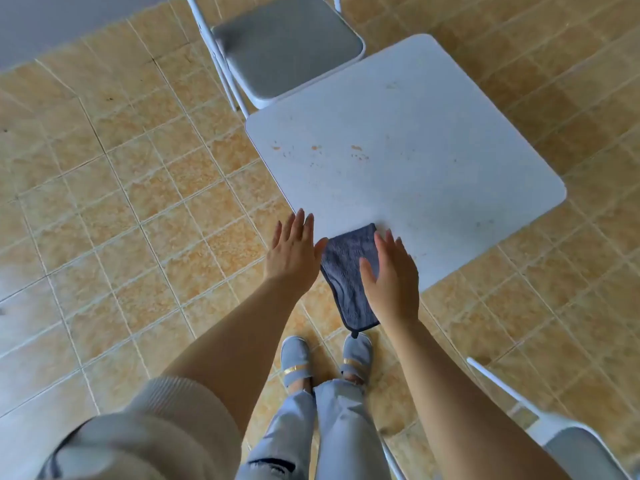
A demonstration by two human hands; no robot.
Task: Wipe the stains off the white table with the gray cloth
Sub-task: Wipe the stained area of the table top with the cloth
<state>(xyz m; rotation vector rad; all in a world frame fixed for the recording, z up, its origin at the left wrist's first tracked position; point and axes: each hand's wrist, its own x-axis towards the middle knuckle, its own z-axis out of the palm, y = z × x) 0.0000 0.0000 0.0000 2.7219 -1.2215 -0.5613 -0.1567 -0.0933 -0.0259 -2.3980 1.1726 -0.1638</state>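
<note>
A small white square table (433,143) stands in front of me, with several orange-brown stains (356,152) across its left-middle part. The gray cloth (346,268) lies on the table's near corner and hangs over the edge toward my feet. My left hand (294,254) hovers flat beside the cloth's left side, over the table's edge, fingers spread and holding nothing. My right hand (391,275) is flat over the cloth's right side, fingers extended, covering part of it; no grip on the cloth shows.
A folding chair with a gray seat (287,46) stands at the table's far left corner. Another chair (568,441) is at the lower right near my right arm. The floor is tan tile. My feet (325,362) stand just below the table's near corner.
</note>
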